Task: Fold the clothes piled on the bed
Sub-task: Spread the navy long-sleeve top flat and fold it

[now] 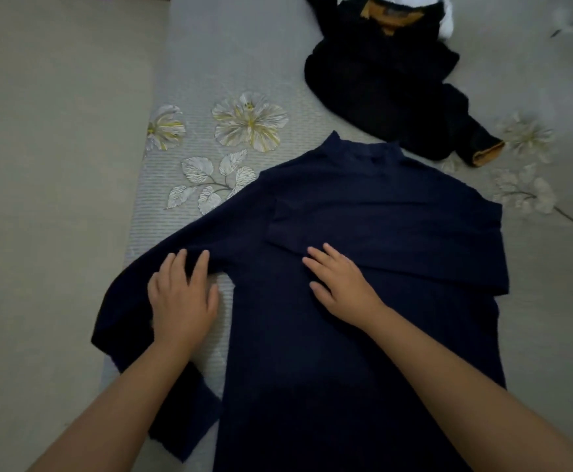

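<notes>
A dark navy long-sleeved top lies flat on the bed, collar pointing away from me. Its right sleeve is folded across the chest. The left sleeve stretches out and bends down along the bed's left edge. My left hand lies flat with straight fingers on the left sleeve near the armpit. Resting flat on the chest, my right hand has its fingertips at the edge of the folded sleeve. Neither hand grips any cloth.
A black garment with orange-brown lining lies crumpled at the back, beside something white. The grey bedcover carries a flower print. Pale floor runs along the bed's left side.
</notes>
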### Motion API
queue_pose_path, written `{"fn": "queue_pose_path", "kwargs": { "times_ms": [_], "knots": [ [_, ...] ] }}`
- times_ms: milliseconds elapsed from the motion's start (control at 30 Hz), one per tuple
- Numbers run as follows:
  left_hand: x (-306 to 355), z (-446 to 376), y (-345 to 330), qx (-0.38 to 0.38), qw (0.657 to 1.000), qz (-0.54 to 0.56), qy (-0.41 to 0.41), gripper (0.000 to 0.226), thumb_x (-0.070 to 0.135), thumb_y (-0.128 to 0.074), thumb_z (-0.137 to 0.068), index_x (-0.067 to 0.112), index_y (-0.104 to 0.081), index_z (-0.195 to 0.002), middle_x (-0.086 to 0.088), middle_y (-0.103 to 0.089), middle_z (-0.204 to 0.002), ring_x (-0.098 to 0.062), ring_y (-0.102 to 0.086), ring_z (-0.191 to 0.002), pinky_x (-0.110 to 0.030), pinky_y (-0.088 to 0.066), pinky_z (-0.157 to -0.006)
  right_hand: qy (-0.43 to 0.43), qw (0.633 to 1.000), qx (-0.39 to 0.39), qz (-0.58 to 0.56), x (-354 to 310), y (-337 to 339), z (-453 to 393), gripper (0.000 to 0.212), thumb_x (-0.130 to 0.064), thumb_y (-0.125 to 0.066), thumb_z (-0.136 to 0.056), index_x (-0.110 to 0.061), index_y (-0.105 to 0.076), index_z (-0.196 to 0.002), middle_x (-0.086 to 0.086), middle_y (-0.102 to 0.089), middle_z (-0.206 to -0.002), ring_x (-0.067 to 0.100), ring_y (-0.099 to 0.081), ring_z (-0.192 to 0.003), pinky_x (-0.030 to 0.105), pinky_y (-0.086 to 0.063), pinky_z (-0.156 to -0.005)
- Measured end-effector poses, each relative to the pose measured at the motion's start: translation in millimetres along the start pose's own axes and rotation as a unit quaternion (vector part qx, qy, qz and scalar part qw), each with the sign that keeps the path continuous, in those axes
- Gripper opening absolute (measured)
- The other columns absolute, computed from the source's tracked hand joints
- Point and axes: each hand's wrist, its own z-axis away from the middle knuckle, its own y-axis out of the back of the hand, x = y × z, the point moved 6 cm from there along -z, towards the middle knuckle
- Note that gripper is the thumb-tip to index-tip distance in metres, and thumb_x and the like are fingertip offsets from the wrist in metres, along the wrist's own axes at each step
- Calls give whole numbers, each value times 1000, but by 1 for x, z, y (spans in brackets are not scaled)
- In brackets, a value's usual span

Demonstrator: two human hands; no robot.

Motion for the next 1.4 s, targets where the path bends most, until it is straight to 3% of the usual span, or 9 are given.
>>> {"fn": "queue_pose_path", "kwargs": {
  "times_ms": [100, 167, 467, 600, 733, 900, 1100, 1267, 1400],
  "knots": [
    [52, -1, -8, 17, 996, 0, -93, 51, 31, -36, -80, 2, -60, -115, -31, -57, -114, -42, -43, -114, -61, -44, -81, -73, 993, 87, -12, 59, 18, 44, 47, -29, -38, -86, 2, -62, -114, 19, -61, -119, 38, -54, -115, 51, -42, -94],
    [92, -7, -16, 7, 991, 6, -135, 50, 31, -37, -81, 3, -60, -115, -28, -59, -115, -38, -40, -115, -58, -45, -81, -147, 980, 132, -10, 106, 33, 80, 46, -27, -39, -84, 5, -65, -104, 21, -65, -108, 40, -60, -103, 48, -41, -90],
    [226, -32, -58, -34, 984, -19, -176, 45, 29, -53, -83, 6, -58, -122, -26, -54, -125, -44, -49, -118, -57, -43, -89, -467, 805, 244, -272, 271, 69, 155, 47, -25, -43, -96, 1, -38, -135, 19, -49, -132, 31, -45, -122, 32, -33, -98],
    [225, -51, -69, -44, 991, -50, -118, 55, 40, -34, -97, 24, -17, -146, -11, -9, -155, -29, 1, -143, -47, -4, -113, -444, 807, 243, -304, 291, 75, 120, 49, -30, -46, -95, 0, -39, -134, 16, -47, -136, 29, -44, -124, 28, -35, -95],
    [210, -59, -78, -87, 993, -66, -48, 60, 46, -28, -95, 26, -6, -147, -9, 5, -155, -31, 9, -141, -48, 1, -113, -432, 818, 255, -283, 295, 67, 120, 42, -25, -48, -95, -3, -43, -130, 15, -54, -128, 30, -51, -115, 29, -39, -87],
    [213, -61, -79, -80, 994, -65, -45, 79, 66, -10, -79, 25, -13, -147, -12, 0, -155, -34, 5, -141, -50, -1, -112, -425, 861, 197, -198, 286, 47, 136, 47, -26, -49, -93, -8, -36, -134, 16, -57, -122, 34, -55, -108, 36, -43, -85],
    [210, -60, -88, -43, 997, -57, -41, 95, 73, 4, -73, 19, -28, -144, -16, -14, -153, -38, -6, -140, -52, -5, -110, -422, 811, 254, -317, 322, 94, 89, 51, -26, -53, -92, -5, -36, -135, 14, -49, -133, 29, -45, -123, 30, -35, -95],
    [209, -61, -89, -43, 997, -40, -48, 97, 73, 10, -79, 16, -40, -138, -22, -27, -147, -43, -19, -136, -58, -14, -107, -352, 852, 333, -199, 346, 124, 59, 38, -8, -45, -93, -3, -44, -131, 16, -52, -128, 29, -48, -117, 25, -30, -94],
    [212, -63, -89, -32, 997, -37, -58, 95, 73, 10, -79, 17, -39, -139, -21, -26, -148, -42, -19, -137, -57, -13, -107, -335, 899, 281, -17, 337, 113, 49, 36, -9, -38, -96, -2, -42, -131, 24, -48, -120, 37, -48, -103, 40, -35, -77]
  ]
}}
